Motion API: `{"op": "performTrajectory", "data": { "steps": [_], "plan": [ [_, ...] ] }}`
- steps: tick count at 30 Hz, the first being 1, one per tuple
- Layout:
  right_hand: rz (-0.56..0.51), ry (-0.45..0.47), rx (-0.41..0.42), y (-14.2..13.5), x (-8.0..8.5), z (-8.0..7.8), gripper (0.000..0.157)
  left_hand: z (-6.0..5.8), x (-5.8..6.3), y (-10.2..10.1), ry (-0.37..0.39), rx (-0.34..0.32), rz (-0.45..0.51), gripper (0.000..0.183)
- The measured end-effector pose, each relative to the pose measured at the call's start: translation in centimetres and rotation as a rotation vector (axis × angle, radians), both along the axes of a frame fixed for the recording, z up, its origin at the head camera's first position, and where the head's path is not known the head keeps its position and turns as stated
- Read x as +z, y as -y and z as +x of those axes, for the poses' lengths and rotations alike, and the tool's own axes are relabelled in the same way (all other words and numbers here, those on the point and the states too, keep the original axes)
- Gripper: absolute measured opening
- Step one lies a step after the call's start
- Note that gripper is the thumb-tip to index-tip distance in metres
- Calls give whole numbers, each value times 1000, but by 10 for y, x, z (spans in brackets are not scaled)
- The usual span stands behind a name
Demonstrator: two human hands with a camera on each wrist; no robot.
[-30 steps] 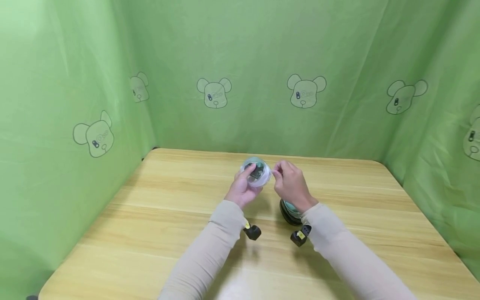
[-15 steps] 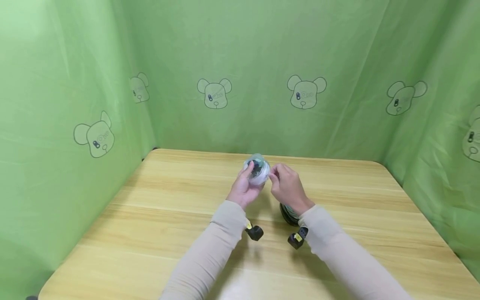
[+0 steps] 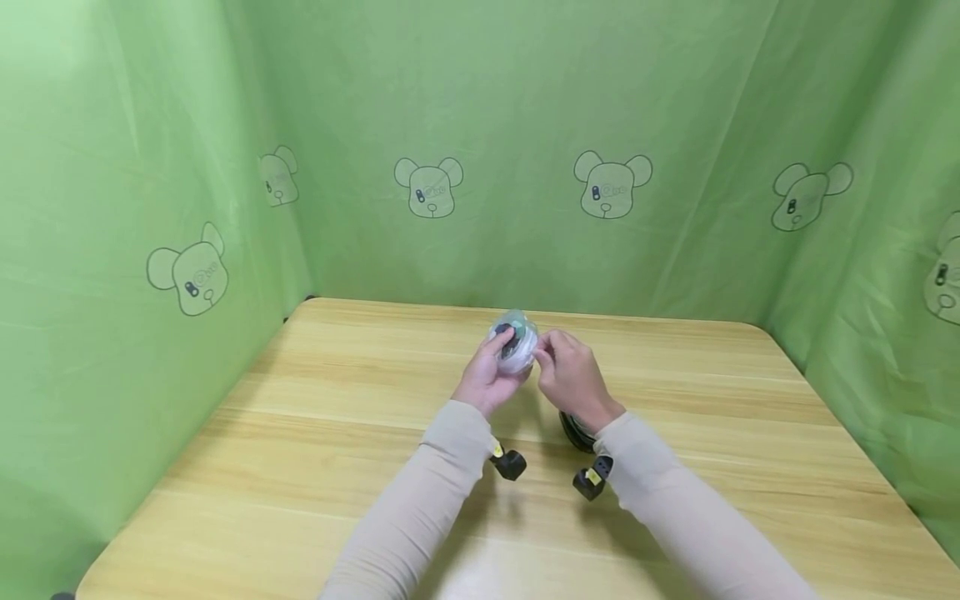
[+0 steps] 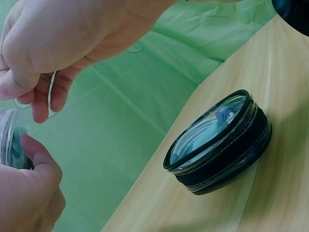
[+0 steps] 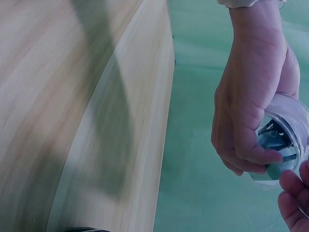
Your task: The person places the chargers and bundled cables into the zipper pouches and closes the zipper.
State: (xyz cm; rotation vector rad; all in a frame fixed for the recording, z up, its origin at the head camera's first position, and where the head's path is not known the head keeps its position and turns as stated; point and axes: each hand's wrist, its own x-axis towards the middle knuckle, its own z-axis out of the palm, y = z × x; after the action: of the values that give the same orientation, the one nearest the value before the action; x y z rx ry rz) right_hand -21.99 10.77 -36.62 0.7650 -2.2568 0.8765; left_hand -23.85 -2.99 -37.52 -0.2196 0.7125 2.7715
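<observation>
My left hand (image 3: 483,385) holds a clear, round roll-like thing (image 3: 525,357) above the far part of the table, with the thumb over its open face. Teal and black parts (image 5: 275,140) show inside its clear wall in the right wrist view. Thumb and fingers of my right hand (image 3: 573,375) pinch at its right edge. A thin clear strand (image 4: 51,89) runs between the right fingers in the left wrist view. Below the right hand, a round black case (image 4: 227,159) with a clear top lies on the table; a coiled white cable (image 4: 190,140) shows through it.
The wooden table (image 3: 337,467) has green curtains (image 3: 517,250) printed with bear heads on its far side and both flanks. A black wrist camera (image 3: 510,465) hangs under the left sleeve and another camera (image 3: 588,483) under the right one.
My right hand has moved slightly left, closer to the clear round thing. The left hand has turned that thing a little. The black case stays put, now more covered by the right hand.
</observation>
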Motion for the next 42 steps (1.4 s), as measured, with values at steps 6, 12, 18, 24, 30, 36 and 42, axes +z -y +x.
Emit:
{"op": "performTrajectory", "data": {
  "steps": [6,12,18,24,30,36,42],
  "plan": [
    [-5,-9,-9,-1,0,-1,8,1,0,1,2,0,-12,59],
    [-13,0,-21,-2,-1,-4,11,2,-2,2,-6,-13,-26,58],
    [-16,30,-25,-4,-1,-6,7,3,-2,4,-6,-42,-34,59],
    [-19,48,-33,-6,-2,-8,7,4,-2,5,-8,-65,-44,55],
    [-14,53,-31,-7,-2,-8,7,5,-1,5,-3,-62,-56,54],
    [-20,53,-39,-8,-1,-8,7,6,-1,4,2,-63,-57,56],
    [-24,56,-43,-10,-3,-8,8,5,-1,3,19,-50,-70,56]
  ]
}}
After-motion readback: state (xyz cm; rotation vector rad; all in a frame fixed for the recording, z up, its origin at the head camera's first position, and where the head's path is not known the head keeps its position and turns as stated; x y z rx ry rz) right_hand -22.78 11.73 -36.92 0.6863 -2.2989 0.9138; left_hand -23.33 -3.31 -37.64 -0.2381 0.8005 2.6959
